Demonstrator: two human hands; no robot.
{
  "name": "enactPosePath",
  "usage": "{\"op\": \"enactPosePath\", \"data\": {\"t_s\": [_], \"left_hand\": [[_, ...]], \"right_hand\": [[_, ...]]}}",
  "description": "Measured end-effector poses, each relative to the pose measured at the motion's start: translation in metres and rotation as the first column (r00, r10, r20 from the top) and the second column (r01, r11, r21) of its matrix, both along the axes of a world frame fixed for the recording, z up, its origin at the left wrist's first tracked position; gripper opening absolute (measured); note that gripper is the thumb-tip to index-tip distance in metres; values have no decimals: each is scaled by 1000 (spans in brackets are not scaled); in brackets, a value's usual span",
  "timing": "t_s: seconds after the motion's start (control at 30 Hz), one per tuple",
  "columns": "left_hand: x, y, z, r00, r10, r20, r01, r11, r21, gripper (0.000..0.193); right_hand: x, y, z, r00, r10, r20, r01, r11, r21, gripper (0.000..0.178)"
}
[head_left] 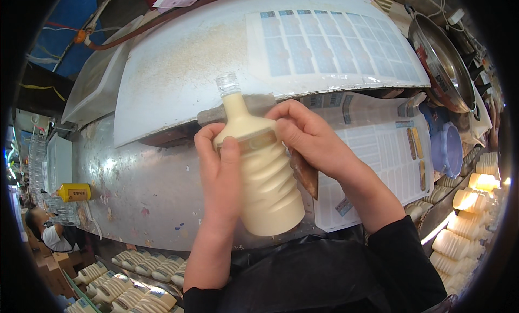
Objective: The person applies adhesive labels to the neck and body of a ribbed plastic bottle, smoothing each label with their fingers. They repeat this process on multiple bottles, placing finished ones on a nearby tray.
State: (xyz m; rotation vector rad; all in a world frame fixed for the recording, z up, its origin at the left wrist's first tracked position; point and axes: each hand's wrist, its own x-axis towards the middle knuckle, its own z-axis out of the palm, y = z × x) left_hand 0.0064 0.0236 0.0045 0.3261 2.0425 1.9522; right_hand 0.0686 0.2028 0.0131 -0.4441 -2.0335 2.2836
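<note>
A cream bottle (273, 196) with a spiral-ribbed body and a clear threaded neck tilts away from me in the middle of the view. Round its shoulder runs a greyish label band (255, 142). My left hand (219, 156) is closed on the bottle's left side, thumb on the band. At the right shoulder, my right hand (311, 137) has thumb and forefinger against the bottle by the band's end. A brown wedge-shaped tool (306, 178) sticks out from under the right hand's fingers. Behind the bottle's neck lies a grey bar or roll (259, 103), partly hidden.
A label sheet (330, 42) lies on the raised white board (178, 69); more label sheets (367, 156) are at right. A purple bucket (447, 149) and a large metal pan (446, 58) stand beyond. Cream bottles (454, 242) fill racks at both sides. A yellow container (74, 192) is left.
</note>
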Motion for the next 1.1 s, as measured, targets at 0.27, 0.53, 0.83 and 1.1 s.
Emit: {"op": "enactPosePath", "data": {"t_s": [0.27, 0.53, 0.83, 1.1], "left_hand": [[2, 3, 3, 1000, -7, -12, 7, 999, -35, 41], [2, 4, 4, 1000, -14, -6, 14, 999, -31, 44], [2, 3, 1, 1000, -14, -14, 13, 999, -44, 42], [1, 1, -2, 999, -18, 27, 17, 999, 40, 40]], "right_hand": [[1, -1, -2, 998, -1, 57, -7, 991, 131, 36], [0, -1, -2, 999, 16, 36, -20, 993, 118, 24], [1, 7, 6, 998, 57, 34, -58, 998, 25, 23], [3, 5, 6, 997, 79, 11, -80, 994, 80, 22]]}}
